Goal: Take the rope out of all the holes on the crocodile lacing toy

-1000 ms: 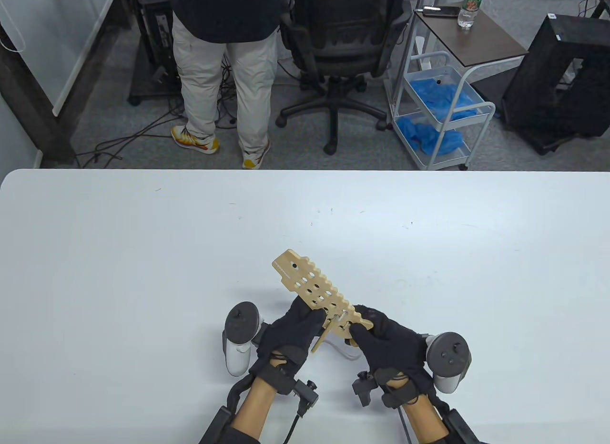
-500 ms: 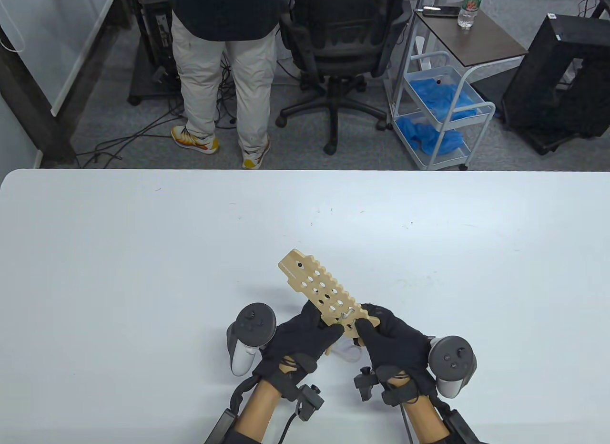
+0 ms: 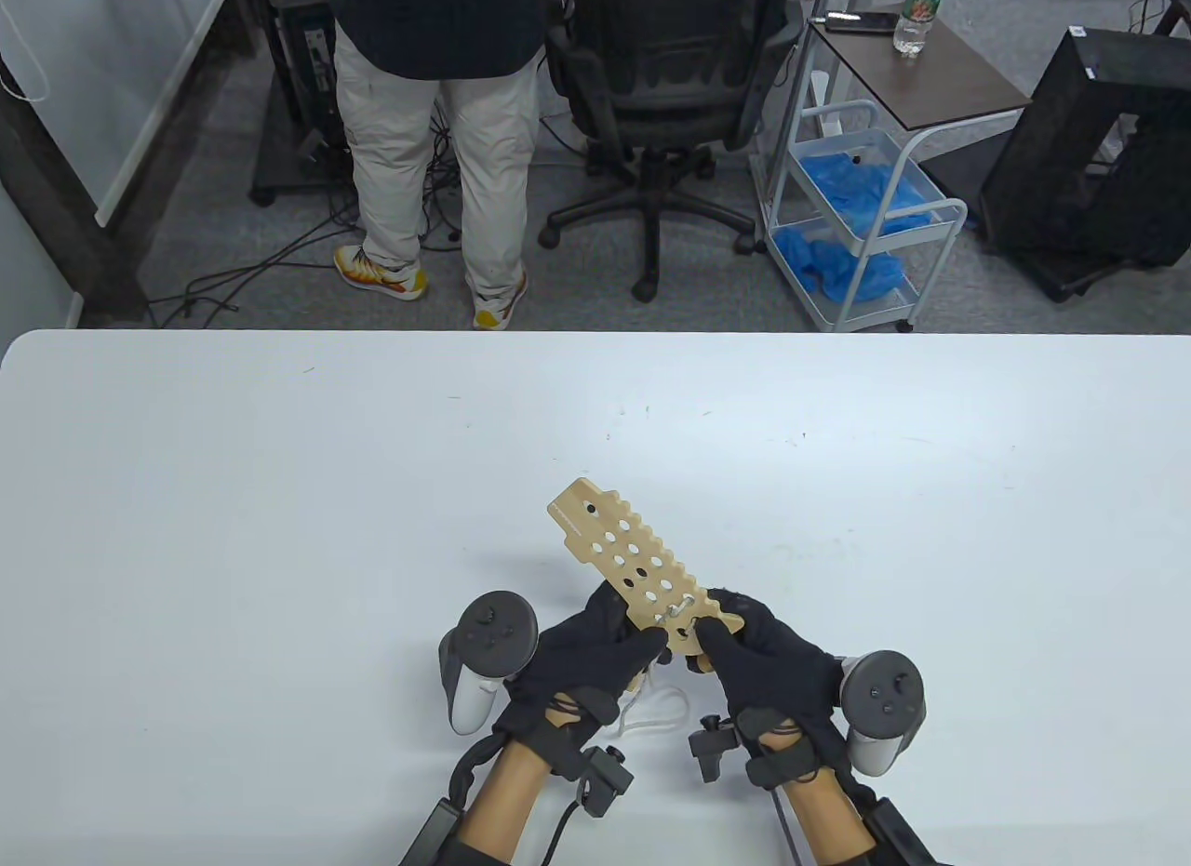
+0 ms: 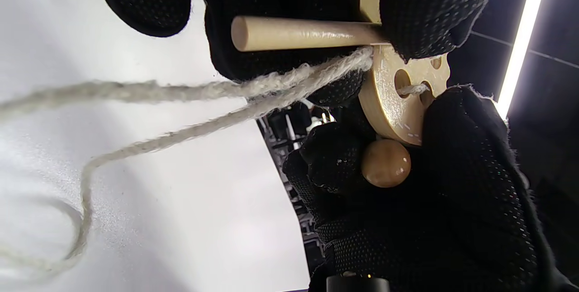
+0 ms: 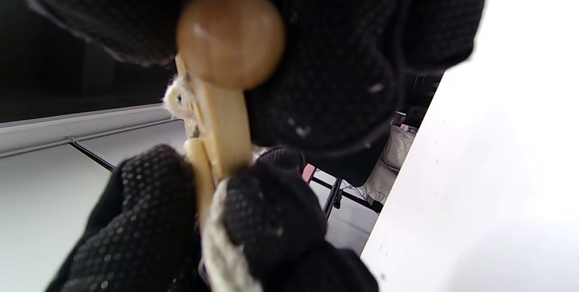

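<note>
The tan wooden crocodile board (image 3: 619,550) with several holes is held above the table, its head pointing away to the upper left. My right hand (image 3: 744,657) grips its near end, next to a brown wooden ball (image 4: 386,163) that also shows in the right wrist view (image 5: 230,34). My left hand (image 3: 609,661) pinches the wooden needle (image 4: 303,34) under the board, against its near end. The white rope (image 4: 181,93) runs from the needle and still passes through a hole (image 3: 679,608) near my right thumb. A slack loop of rope (image 3: 656,708) lies on the table between my wrists.
The white table (image 3: 279,531) stretches wide around my hands. Beyond its far edge stand a person (image 3: 437,131), an office chair (image 3: 661,85) and a white cart (image 3: 865,224) holding blue cloth.
The board has swung a little to the right and stands steeper. The needle that stuck out down-left is now tucked under my left fingers. A rope loop has dropped onto the table.
</note>
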Demonstrator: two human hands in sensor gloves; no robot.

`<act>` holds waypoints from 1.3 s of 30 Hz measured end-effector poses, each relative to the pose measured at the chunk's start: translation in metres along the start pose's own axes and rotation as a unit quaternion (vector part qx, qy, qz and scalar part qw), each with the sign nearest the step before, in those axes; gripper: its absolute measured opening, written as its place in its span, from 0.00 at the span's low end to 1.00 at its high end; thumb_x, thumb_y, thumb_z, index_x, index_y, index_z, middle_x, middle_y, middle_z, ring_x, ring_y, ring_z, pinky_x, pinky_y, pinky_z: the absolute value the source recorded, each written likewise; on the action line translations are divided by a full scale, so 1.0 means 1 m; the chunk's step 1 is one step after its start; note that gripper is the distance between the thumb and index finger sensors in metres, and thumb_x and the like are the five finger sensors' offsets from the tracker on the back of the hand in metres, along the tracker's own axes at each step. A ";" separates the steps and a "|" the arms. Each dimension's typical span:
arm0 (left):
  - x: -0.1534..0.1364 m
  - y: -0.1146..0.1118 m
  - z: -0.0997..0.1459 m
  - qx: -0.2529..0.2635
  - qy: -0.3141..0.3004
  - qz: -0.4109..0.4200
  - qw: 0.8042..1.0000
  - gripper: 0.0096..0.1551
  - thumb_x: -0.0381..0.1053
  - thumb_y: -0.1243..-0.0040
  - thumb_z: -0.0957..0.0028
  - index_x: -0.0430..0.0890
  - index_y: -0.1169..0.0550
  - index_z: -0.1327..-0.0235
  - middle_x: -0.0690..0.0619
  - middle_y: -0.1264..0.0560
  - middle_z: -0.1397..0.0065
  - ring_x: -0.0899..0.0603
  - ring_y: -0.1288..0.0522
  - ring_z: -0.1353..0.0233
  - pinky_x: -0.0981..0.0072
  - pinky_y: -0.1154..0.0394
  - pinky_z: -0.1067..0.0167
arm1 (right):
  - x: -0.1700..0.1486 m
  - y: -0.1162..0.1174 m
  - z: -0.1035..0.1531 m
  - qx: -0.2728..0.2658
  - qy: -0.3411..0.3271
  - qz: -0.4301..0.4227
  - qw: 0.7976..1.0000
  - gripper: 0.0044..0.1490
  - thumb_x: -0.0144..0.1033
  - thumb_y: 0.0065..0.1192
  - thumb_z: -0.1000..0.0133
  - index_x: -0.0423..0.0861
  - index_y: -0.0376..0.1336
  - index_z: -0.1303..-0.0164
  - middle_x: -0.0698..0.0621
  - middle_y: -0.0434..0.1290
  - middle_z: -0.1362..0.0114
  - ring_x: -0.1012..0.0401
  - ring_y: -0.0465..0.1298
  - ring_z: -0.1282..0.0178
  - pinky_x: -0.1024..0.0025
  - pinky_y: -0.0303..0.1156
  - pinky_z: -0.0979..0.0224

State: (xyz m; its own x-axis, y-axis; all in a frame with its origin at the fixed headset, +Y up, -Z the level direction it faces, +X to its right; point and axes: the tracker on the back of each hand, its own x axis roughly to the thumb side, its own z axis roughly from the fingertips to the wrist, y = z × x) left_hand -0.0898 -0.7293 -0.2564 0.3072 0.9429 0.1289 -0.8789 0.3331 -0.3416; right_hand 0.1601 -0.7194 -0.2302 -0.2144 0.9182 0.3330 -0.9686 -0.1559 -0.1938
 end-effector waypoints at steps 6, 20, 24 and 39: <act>0.001 0.002 0.001 0.014 0.006 -0.028 0.999 0.47 0.61 0.35 0.49 0.45 0.38 0.18 0.57 0.15 0.44 0.47 0.19 0.44 0.40 0.27 0.36 | 0.001 -0.005 -0.002 -0.010 0.000 0.016 1.000 0.29 0.42 0.75 0.54 0.34 0.73 0.52 0.38 0.85 0.57 0.51 0.87 0.68 0.46 0.79 0.48; 0.005 0.009 0.003 0.063 0.008 -0.112 0.992 0.40 0.55 0.35 0.48 0.51 0.33 0.21 0.58 0.14 0.42 0.47 0.18 0.42 0.40 0.26 0.36 | -0.008 -0.013 -0.002 -0.050 0.045 0.004 0.998 0.30 0.43 0.74 0.54 0.35 0.73 0.51 0.38 0.85 0.56 0.52 0.87 0.66 0.46 0.79 0.48; 0.002 0.012 0.003 0.066 0.013 -0.114 0.991 0.39 0.55 0.35 0.49 0.52 0.31 0.22 0.58 0.14 0.41 0.47 0.18 0.43 0.40 0.26 0.36 | -0.012 -0.020 -0.004 -0.065 0.064 -0.016 0.996 0.30 0.43 0.74 0.53 0.35 0.73 0.50 0.38 0.85 0.56 0.51 0.86 0.66 0.46 0.79 0.48; -0.008 0.034 0.005 0.108 0.039 -0.108 0.988 0.41 0.46 0.34 0.48 0.65 0.35 0.20 0.55 0.19 0.34 0.50 0.16 0.46 0.43 0.24 0.36 | -0.038 -0.045 -0.009 -0.107 0.141 -0.057 0.983 0.30 0.43 0.72 0.52 0.35 0.71 0.48 0.38 0.84 0.54 0.51 0.86 0.64 0.46 0.78 0.46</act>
State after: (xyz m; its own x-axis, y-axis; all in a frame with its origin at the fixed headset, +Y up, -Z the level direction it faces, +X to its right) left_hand -0.1237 -0.7255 -0.2648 0.5151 0.8511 0.1016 -0.8451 0.5241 -0.1058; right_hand 0.2134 -0.7442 -0.2425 -0.0343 0.9943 0.1008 -0.9288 0.0055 -0.3706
